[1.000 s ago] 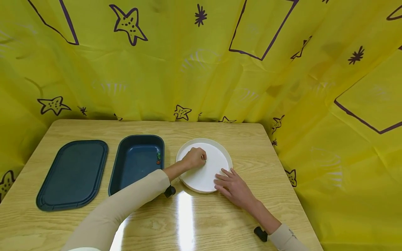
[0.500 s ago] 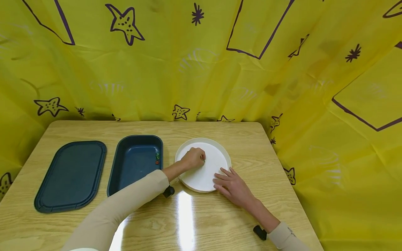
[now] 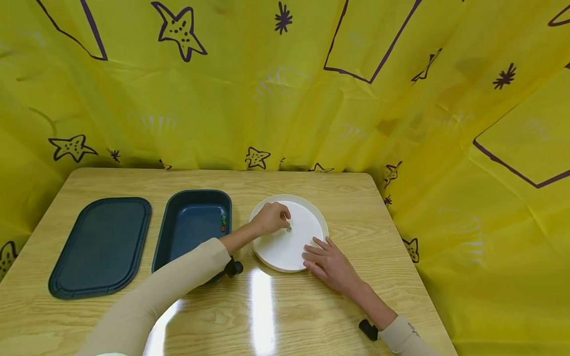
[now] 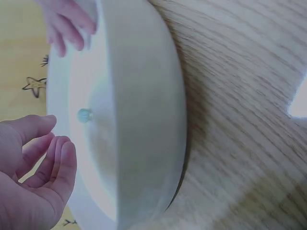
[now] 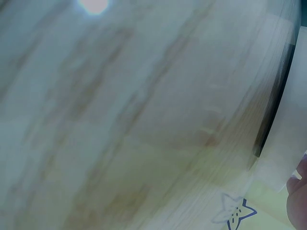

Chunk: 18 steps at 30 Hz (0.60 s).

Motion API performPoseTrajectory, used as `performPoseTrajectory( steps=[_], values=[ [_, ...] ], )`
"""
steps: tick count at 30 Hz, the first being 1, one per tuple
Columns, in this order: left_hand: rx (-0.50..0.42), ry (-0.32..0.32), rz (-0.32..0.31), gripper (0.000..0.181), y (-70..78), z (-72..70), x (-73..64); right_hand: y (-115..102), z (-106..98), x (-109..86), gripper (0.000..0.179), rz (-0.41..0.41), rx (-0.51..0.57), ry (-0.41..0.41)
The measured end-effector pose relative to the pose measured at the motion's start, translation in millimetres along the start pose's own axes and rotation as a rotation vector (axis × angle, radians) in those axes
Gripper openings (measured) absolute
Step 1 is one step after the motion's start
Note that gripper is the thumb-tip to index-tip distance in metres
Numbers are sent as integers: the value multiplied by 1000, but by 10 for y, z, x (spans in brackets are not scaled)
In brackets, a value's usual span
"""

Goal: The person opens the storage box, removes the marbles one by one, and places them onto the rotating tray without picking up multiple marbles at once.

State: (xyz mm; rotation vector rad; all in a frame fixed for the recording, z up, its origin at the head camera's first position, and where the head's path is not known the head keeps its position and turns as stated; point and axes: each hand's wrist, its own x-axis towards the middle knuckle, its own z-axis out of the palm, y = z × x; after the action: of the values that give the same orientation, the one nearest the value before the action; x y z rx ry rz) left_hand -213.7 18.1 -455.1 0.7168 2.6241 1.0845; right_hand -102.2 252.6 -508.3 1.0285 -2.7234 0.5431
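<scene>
A round white tray (image 3: 307, 217) with a raised rim lies on the table. On its floor sits a small pale green ball (image 3: 289, 229), which looks like a bead or marble. My left hand (image 3: 269, 219) hovers just over the tray beside this ball. In the left wrist view, the left hand (image 4: 38, 167) has loosely curled fingers, a gap between thumb and fingertips, and nothing held. The ball (image 4: 84, 115) stands apart from it. Spread fingers of my right hand (image 3: 331, 264) rest on the tray's near right rim. Only a bit of that hand shows in the right wrist view.
Left of the tray stands a deep dark blue bin (image 3: 191, 237), partly covered by my left sleeve. Several small green and red pieces (image 3: 223, 222) lie along its right side. A flat dark blue lid (image 3: 102, 247) lies farther left. A yellow curtain (image 3: 285, 99) hangs behind the wooden table.
My left hand has lifted slightly and drawn back left, its fingers parting, so the pale green ball now shows on the tray. The right hand stays on the rim.
</scene>
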Motion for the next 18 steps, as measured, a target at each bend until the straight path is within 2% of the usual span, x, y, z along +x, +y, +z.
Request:
performPoseTrajectory(
  steps=[7, 14, 18],
  values=[
    [-145, 7, 23, 18, 7, -258, -137, 6, -2, 8, 26, -5, -9, 1],
    [-223, 95, 46, 15, -116, -504, -336, -3, -5, 9, 26, 1, -11, 7],
    [-213, 146, 32, 17, -198, -656, -484, -6, 1, 3, 27, 0, -9, 4]
  ],
)
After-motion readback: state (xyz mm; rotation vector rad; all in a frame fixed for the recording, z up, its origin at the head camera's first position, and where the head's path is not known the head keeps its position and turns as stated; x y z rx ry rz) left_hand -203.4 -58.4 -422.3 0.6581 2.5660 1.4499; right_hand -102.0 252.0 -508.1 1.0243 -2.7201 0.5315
